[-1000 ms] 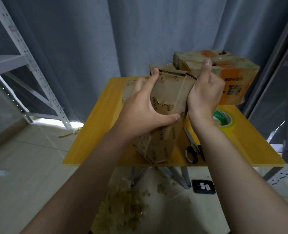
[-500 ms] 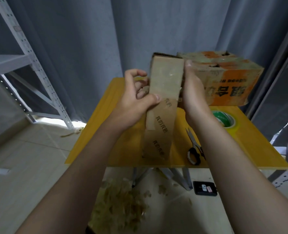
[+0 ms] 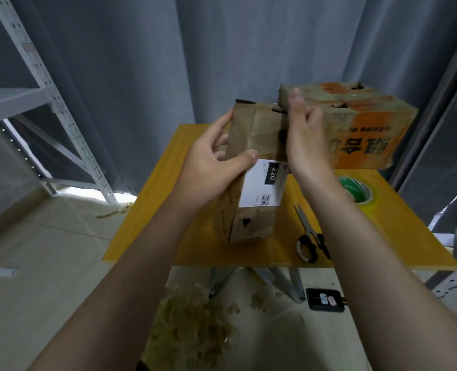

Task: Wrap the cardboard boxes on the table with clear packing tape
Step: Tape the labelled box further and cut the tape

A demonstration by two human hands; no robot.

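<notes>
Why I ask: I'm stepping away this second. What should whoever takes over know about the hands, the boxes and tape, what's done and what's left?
Left hand grips the small brown box on its left side; right hand holds its right side.
It stands on end over the yellow table.
Tape roll and scissors lie to its right, untouched; large orange box behind.
Done: box in hand, no tape pulled.
Left: wrapping it.

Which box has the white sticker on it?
The plain brown cardboard box between the left hand and right hand carries the white sticker; the bigger orange-printed cardboard box behind it shows none.
</notes>
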